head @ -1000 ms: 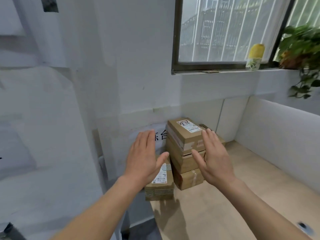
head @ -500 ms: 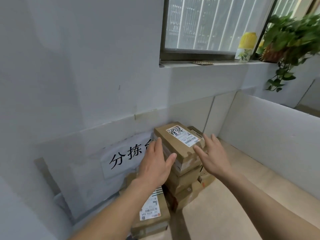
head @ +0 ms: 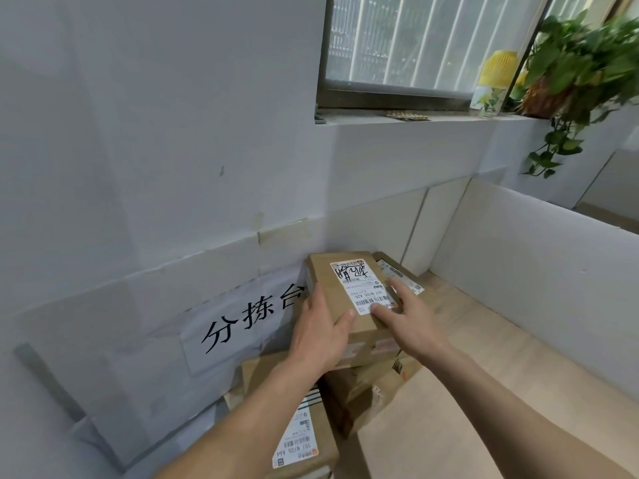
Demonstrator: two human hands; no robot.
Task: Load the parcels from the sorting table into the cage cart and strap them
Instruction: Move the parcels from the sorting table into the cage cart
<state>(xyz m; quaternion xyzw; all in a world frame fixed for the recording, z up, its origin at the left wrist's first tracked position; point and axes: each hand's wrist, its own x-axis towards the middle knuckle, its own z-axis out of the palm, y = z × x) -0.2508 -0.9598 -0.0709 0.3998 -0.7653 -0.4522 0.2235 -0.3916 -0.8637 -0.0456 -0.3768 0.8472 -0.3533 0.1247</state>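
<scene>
Right, both hands are on the top parcel [head: 330, 288], which sits on a stack [head: 359, 388] of boxes in the far left corner of the table [head: 501, 357], close against the wall by the sign [head: 242, 319]. Left hand [head: 318, 337] clasps its near left edge, thumb flat on the top face and fingers down the side, while the right hand [head: 411, 323] lies on the right side, thumb on the label [head: 359, 285] and forefinger stretched straight across the top, other fingers hidden past the edge, so it rests rather than grips. One more parcel [head: 301, 433] lies low on the table just left of the stack, under the left forearm.
</scene>
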